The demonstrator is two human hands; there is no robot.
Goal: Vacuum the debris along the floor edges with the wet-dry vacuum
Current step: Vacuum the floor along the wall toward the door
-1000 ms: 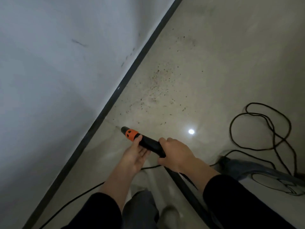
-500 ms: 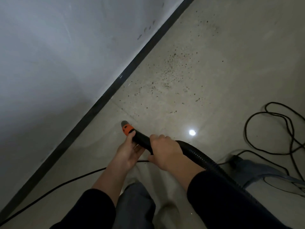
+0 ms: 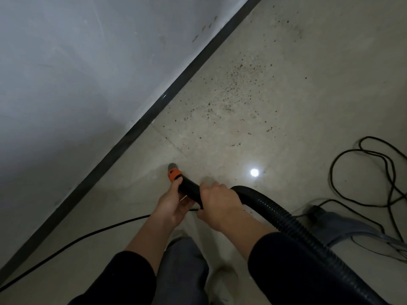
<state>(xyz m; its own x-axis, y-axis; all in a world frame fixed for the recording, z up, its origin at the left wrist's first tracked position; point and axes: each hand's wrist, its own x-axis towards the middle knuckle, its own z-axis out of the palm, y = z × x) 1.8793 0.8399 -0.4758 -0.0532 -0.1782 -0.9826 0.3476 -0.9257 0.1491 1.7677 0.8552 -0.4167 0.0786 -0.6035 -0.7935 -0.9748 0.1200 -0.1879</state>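
Left hand point(image 3: 174, 203): under the black tube, fingers curled up round it, thumb lying against the orange collar
Right hand point(image 3: 217, 205): over the tube from above, just behind the left, fingers wrapped round it
Hose point(image 3: 277, 216): changed; a second ago it ran straight back between the forearms, now it arcs out right and passes over the right forearm
Nozzle point(image 3: 173, 170): grey tip low to the floor, aimed toward the skirting, much where it was
Reading: judged a regrip and slack-swing, not a sweep; suction line freed for a forward push, pickup here not yet begun
Floor point(image 3: 308, 128): pale glossy tile, one grout joint ahead of the tip, bright lamp glint point(image 3: 254, 172) to the right
Cords: one black lead point(image 3: 88, 235) trailing left behind the hands; loose coil point(image 3: 361, 170) well right; snag risk
Debris point(image 3: 237, 89): dark specks scattered ahead, beyond the joint, apart from the nozzle, near the edge
Skirting point(image 3: 154, 115): dark strip running diagonally
Wall point(image 3: 77, 73): grey-white, scuffed
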